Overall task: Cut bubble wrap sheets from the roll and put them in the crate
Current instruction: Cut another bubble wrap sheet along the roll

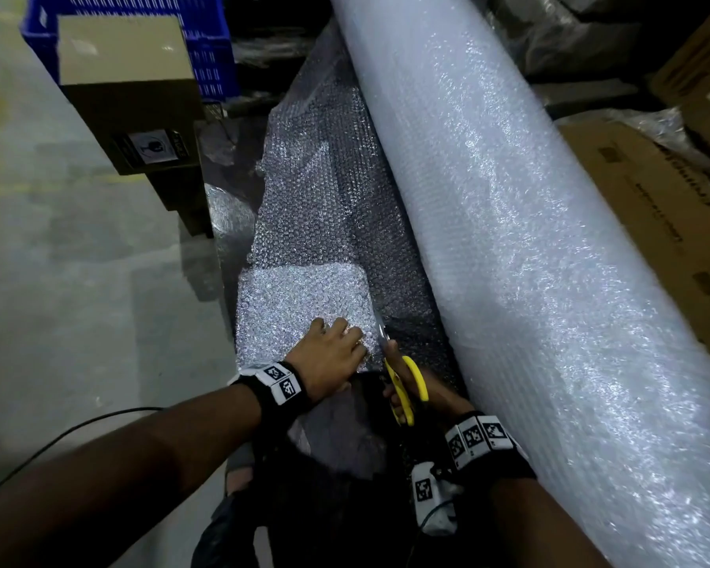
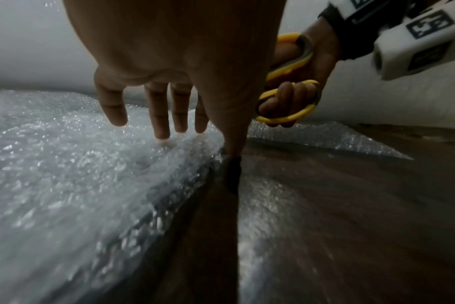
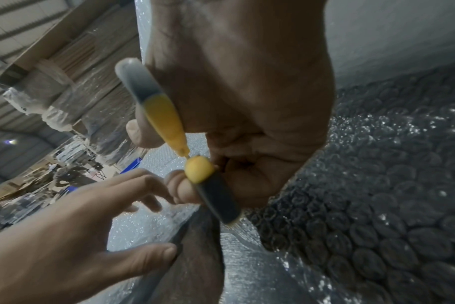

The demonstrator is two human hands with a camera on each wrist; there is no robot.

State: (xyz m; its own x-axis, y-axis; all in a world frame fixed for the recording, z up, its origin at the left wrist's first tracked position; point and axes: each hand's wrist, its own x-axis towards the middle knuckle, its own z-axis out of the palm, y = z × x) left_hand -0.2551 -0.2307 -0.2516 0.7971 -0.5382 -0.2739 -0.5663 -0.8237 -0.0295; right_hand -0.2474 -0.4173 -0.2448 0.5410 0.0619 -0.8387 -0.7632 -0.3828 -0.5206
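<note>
Left hand lay flat on a folded pad of bubble wrap, its fingers straight and spread, the tips pressing into the bubbles. Just to its right, the right hand was curled through the yellow handles of the scissors, thumb in one loop and the other fingers in the other. The blades pointed away from the person and met the loose bubble wrap sheet right beside the left fingertips. That sheet ran forward along the floor, dark and see-through, between the pad and the big white roll. The roll lay on its side and filled the right part of the head view, touching the sheet along its length. Farther left and ahead, a brown cardboard box stood on the concrete floor, and the blue crate sat behind it, well apart from both hands. More cardboard boxes lay to the right of the roll.
</note>
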